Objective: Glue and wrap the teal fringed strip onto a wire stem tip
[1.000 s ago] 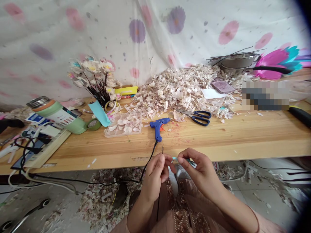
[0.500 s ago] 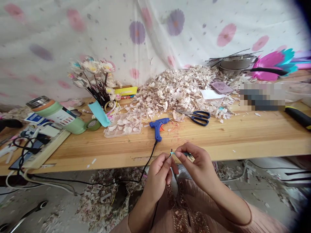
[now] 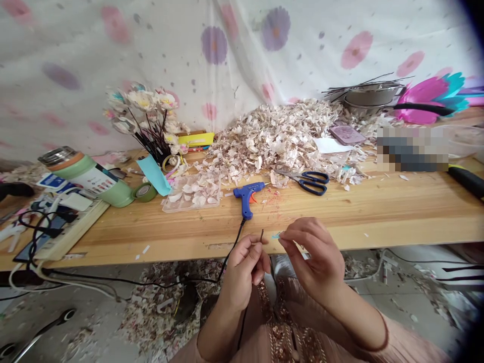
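Observation:
Near the table's front edge, my left hand [image 3: 247, 262] is closed on a thin dark stick [image 3: 262, 235], whose tip pokes up above the fingers. To its right, my right hand [image 3: 313, 252] pinches a small light-blue strip [image 3: 276, 236] between thumb and forefinger. A narrow gap separates the strip from the stick. Beyond my hands a blue glue gun [image 3: 247, 197] lies on its side with its nozzle to the right. Dark-handled scissors [image 3: 312, 182] lie farther right, blades toward the pile of pale petals [image 3: 280, 138].
A clear tray of petals [image 3: 191, 196] sits left of the glue gun. At left stand a green flask [image 3: 93, 179], a power strip [image 3: 71, 232] with cables, and a bunch of handmade flowers [image 3: 145, 108]. Metal bowls [image 3: 372, 96] are at the back right. The glue gun's cord [image 3: 232, 247] hangs over the edge.
My hands have moved apart. The light-blue strip, which was at the stick, is now away from it in my right hand, and the stick stays in my left.

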A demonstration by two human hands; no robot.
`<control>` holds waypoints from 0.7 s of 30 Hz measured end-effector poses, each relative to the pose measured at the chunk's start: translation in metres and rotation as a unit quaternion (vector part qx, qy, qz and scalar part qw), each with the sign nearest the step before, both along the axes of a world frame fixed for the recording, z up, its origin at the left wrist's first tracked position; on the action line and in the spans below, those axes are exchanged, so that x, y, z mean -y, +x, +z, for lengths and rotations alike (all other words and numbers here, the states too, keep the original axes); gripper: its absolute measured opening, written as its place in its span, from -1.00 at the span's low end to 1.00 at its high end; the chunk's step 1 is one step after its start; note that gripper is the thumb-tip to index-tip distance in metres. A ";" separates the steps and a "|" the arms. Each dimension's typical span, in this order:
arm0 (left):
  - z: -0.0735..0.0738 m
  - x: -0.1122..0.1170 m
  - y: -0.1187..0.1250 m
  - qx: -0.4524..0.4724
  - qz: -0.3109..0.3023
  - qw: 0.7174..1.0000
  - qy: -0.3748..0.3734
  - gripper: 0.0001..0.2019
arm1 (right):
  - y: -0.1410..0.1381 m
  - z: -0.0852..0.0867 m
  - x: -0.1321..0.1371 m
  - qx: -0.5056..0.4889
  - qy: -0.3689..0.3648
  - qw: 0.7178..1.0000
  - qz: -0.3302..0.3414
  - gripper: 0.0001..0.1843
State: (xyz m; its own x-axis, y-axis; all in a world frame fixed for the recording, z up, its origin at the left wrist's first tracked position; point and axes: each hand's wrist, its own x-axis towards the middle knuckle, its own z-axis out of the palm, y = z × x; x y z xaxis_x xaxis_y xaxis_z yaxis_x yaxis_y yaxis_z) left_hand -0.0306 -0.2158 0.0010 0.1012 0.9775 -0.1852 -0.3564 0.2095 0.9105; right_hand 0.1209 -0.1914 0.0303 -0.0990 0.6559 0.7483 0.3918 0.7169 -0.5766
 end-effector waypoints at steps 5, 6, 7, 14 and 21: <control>0.003 0.002 0.003 0.044 0.008 0.999 -0.003 -0.81 | 0.004 -0.011 -0.001 0.065 0.167 0.983 -0.035 -0.78; 0.004 0.002 0.003 0.057 0.013 0.998 -0.007 -0.81 | 0.005 -0.014 0.000 0.070 0.179 0.981 -0.035 -0.79; 0.006 0.002 0.003 0.070 0.015 0.997 -0.014 -0.80 | 0.005 -0.017 0.000 0.071 0.185 0.980 -0.034 -0.80; 0.012 0.001 0.003 0.101 0.003 0.993 -0.053 -0.73 | -0.003 -0.028 0.005 0.043 0.172 0.984 -0.004 -0.78; 0.017 0.004 0.000 0.058 0.042 0.996 -0.053 -0.72 | 0.001 -0.029 0.008 0.018 0.032 0.998 0.050 -0.70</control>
State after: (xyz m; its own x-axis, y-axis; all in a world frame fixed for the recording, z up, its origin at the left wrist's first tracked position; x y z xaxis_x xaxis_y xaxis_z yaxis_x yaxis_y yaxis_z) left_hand -0.0306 -0.2197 0.0177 0.0475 0.9591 -0.2792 -0.4786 0.2672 0.8364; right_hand 0.1214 -0.1998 0.0014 -0.1893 0.5917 0.7836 0.3369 0.7887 -0.5142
